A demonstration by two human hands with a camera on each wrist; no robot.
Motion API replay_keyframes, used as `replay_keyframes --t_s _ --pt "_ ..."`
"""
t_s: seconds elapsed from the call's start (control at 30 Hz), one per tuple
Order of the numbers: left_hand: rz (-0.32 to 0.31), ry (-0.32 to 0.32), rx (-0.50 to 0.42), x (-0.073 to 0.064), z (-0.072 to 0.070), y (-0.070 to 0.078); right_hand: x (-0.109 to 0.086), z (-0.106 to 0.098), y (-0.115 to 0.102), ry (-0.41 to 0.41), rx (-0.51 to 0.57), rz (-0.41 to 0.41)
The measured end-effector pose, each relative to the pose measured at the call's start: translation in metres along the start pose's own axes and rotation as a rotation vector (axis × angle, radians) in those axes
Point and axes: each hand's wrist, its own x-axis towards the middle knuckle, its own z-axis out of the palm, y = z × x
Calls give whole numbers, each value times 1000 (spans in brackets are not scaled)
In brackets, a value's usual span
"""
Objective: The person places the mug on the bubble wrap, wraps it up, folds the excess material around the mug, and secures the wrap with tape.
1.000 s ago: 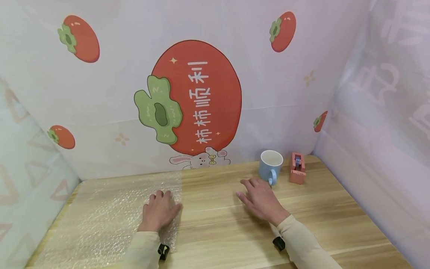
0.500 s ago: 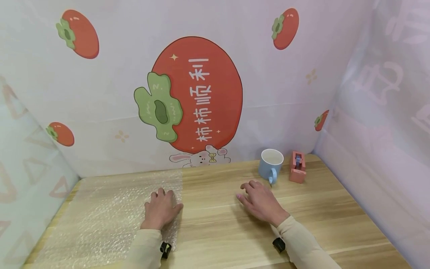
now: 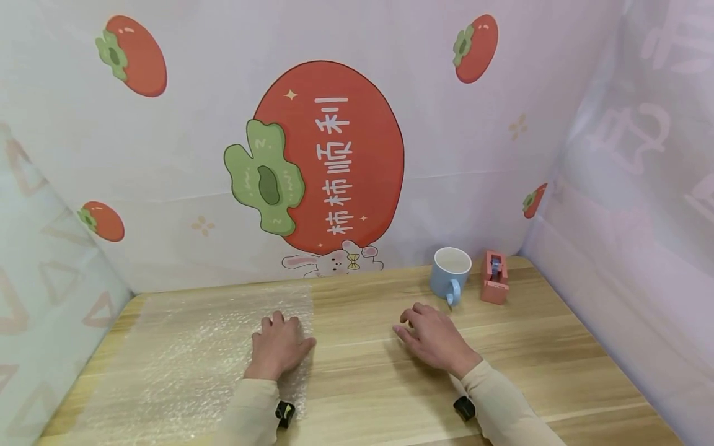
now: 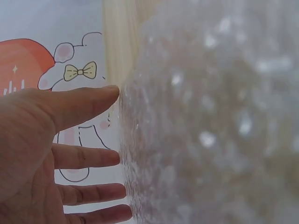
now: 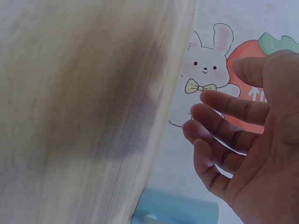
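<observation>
A sheet of clear bubble wrap (image 3: 184, 359) lies flat on the left part of the wooden table. My left hand (image 3: 279, 347) rests on it near its right edge, fingers spread; in the left wrist view the fingertips (image 4: 110, 157) meet the bubbly surface. My right hand (image 3: 435, 341) hovers low over the bare wood with loosely bent fingers and holds nothing. Just beyond it stands a light blue mug (image 3: 448, 279), upright, handle toward me. The mug's side (image 5: 177, 207) also shows at the bottom of the right wrist view.
Right of the mug sits a pink tape dispenser (image 3: 494, 279). The wooden table (image 3: 357, 384) ends at a printed fabric wall (image 3: 184, 142) behind, with more fabric closing in both sides. A black band (image 3: 464, 407) is on each wrist.
My left hand has slid to the right, and the bubble wrap has shifted right with it. The right hand has stayed almost in place; mug and tape dispenser have not moved.
</observation>
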Motion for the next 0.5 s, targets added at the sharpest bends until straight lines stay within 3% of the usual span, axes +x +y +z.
replay_keyframes --t_s 0.5 --pt "24 -21 -34 2 8 25 -3 -3 -2 4 -2 -23"
